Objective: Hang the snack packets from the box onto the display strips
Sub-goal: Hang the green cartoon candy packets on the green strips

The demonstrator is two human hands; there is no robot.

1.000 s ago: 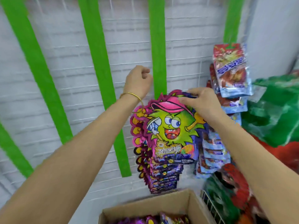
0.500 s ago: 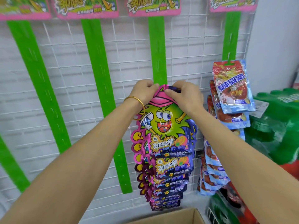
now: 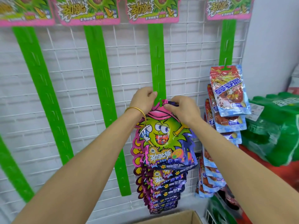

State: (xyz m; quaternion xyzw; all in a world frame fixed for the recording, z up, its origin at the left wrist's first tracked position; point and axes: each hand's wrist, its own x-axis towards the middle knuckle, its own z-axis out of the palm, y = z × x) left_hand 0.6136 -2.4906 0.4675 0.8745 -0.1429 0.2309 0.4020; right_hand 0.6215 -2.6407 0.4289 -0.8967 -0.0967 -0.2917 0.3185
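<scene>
Pinching the pink top edge of a snack packet (image 3: pixel 163 139), the right hand (image 3: pixel 182 110) sits at frame centre with its forearm reaching in from the lower right. Just beside it the left hand (image 3: pixel 143 99), fingers curled and gripping the green display strip (image 3: pixel 157 62), comes in from the lower left. That packet hangs over a column of like packets (image 3: pixel 161 191), above the cardboard box (image 3: pixel 181 218) at the bottom edge
</scene>
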